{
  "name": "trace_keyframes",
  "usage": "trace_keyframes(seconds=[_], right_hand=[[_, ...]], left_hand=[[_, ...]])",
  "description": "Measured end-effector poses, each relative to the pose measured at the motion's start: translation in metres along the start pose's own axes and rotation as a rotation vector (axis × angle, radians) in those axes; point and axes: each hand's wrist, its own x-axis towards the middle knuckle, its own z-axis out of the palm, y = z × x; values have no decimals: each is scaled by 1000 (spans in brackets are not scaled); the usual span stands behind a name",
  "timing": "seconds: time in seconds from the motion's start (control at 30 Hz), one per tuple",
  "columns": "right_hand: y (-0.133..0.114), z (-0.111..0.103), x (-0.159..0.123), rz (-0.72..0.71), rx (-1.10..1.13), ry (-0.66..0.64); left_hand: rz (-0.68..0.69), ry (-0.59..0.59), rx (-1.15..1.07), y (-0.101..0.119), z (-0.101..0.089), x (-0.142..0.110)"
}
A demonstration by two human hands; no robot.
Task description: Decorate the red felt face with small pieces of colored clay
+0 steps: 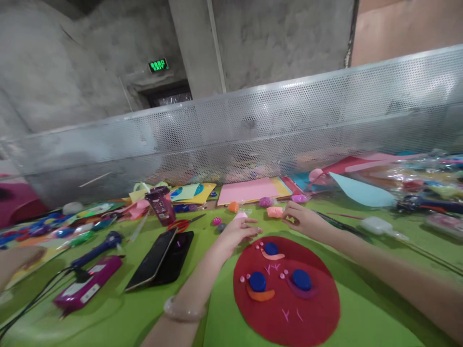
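My left hand (238, 234) hovers over the upper left edge of a round red paper disc (249, 308), fingers stretched out and a little apart. A beaded bracelet circles that wrist. Beyond the disc, my right hand (302, 220) is pinched at the right end of a peach lump of modelling clay (275, 212). The disc lies on a green sheet (224, 313). It carries blue round caps (301, 279), curved orange (262, 295) and purple clay strips, small pink balls and thin pink branching strips. Whitish-pink clay (241, 215) lies partly behind my left hand.
To the left are red-handled scissors (180, 224), two dark phones (154, 260), a lidded cup (160, 206), and a corded purple box (88, 284). Coloured paper (249, 190) lies along the perforated metal barrier (231, 130). Another person's hand (21, 260) is at far left. A glue gun (430, 205) lies right.
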Motion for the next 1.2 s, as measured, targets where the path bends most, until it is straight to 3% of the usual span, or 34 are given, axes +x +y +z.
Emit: trace_keyframes(seconds=[0.37, 0.67, 0.9, 1.2], right_hand=[[19, 21, -5, 87, -103, -154], [1, 3, -11, 22, -274, -334], [-6, 5, -21, 89, -438, -360], [0, 5, -22, 104, -470, -376]], left_hand=[[2, -6, 8, -1, 0, 0], [6, -11, 18, 2, 3, -5], [-23, -1, 6, 2, 4, -7], [-42, -7, 27, 4, 4, -8]])
